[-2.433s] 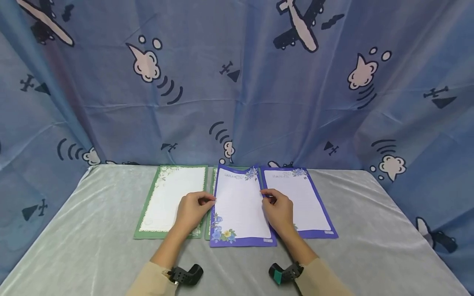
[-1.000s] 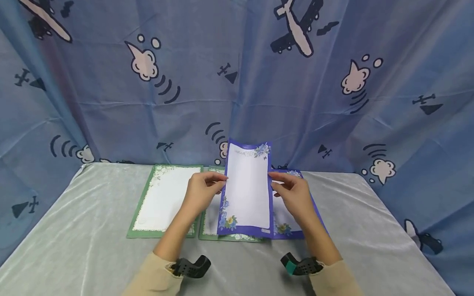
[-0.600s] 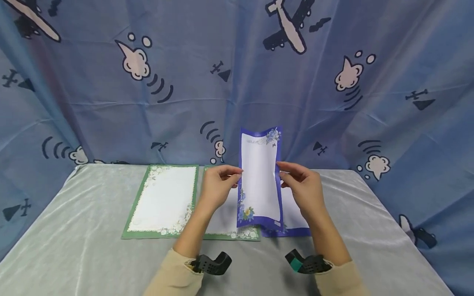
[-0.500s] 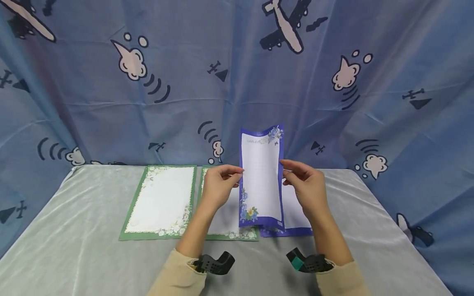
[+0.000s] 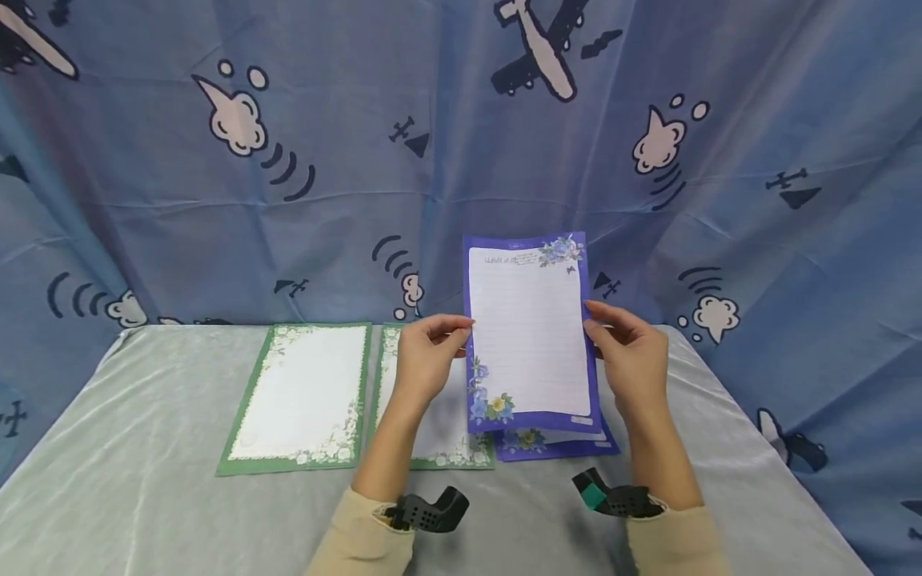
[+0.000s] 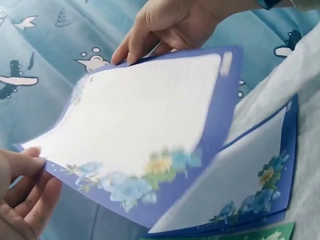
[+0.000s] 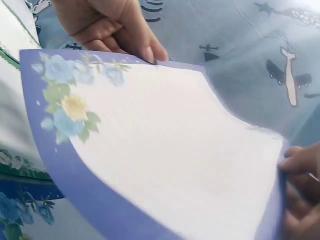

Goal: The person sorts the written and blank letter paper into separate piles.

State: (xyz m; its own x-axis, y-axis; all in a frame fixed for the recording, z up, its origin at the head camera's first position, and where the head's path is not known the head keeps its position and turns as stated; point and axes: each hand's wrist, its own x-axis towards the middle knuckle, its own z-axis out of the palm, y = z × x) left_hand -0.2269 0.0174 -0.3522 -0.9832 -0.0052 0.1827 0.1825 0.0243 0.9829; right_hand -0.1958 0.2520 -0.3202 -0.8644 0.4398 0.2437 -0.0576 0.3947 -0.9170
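A sheet of purple-bordered writing paper (image 5: 529, 332), printed with blue flowers, is held up above the table and faces the head camera. My left hand (image 5: 425, 360) pinches its left edge between thumb and fingers. At the right edge my right hand (image 5: 630, 356) pinches it in the same way. Both wrist views show the sheet slightly bowed between the hands. Below it lies a purple-bordered stack (image 6: 235, 185), largely covered by the raised sheet in the head view. Green-bordered paper (image 5: 439, 432) lies just left of that stack, partly behind my left forearm.
Another green-bordered sheet (image 5: 302, 392) lies flat further left. Pale cloth covers the table (image 5: 144, 448), and a blue curtain (image 5: 324, 160) with airplane prints hangs behind it. Black wrist cameras (image 5: 432, 510) sit on both forearms.
Both hands have lifted the purple-bordered sheet off the papers and carried it right. Over the last half second the hands have spread apart and the sheet has flattened out.
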